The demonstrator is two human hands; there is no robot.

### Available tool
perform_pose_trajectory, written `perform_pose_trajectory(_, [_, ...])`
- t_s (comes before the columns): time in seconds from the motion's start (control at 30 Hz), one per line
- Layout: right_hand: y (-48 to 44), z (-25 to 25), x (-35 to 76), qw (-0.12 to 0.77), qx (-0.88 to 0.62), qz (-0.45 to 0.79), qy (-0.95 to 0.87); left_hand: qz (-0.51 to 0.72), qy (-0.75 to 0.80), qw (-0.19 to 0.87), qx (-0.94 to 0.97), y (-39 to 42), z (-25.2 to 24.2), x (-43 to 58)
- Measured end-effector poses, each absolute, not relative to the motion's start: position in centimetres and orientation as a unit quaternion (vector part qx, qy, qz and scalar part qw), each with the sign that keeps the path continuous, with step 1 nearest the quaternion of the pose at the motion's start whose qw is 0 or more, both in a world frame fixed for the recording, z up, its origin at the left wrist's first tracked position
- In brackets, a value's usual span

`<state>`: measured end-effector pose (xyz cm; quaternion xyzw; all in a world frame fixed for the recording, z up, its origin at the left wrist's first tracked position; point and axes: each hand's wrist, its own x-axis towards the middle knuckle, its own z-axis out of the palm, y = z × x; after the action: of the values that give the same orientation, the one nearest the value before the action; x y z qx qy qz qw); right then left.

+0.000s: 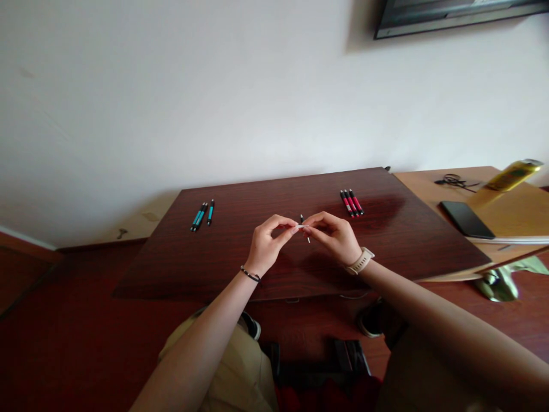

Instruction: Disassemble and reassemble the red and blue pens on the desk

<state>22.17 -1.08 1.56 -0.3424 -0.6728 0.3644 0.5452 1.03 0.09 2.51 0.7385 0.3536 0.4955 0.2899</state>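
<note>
My left hand [266, 245] and my right hand [337, 236] meet above the middle of the dark table, thumb and forefinger pinched on each. Between the fingertips runs a short, thin white piece [302, 226], held at its two ends; its exact kind is too small to make out. Just behind the fingers shows a small black pen part [302, 218], and a slim white bit [308, 240] pokes out below them. Several pink-and-black pens [351, 203] lie side by side at the right. Toward the left lie three blue-and-black pens [199, 217], one slightly apart.
The dark wooden table [240, 200] stands against a white wall. A lighter wooden desk [422, 186] adjoins it at the right, bearing a black phone [466, 220], a dark cable [455, 181] and a yellow can [512, 175]. A screen [454, 17] hangs above.
</note>
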Motion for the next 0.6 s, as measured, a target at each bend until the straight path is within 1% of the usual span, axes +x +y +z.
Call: perform_pose_trajectory(0.6, [-1.52, 1.84, 22.11, 0.572, -0.35, 0.358, -0.649, 0.528, 0.343, 0.297, 0.718, -0.31, 2.73, 1.07])
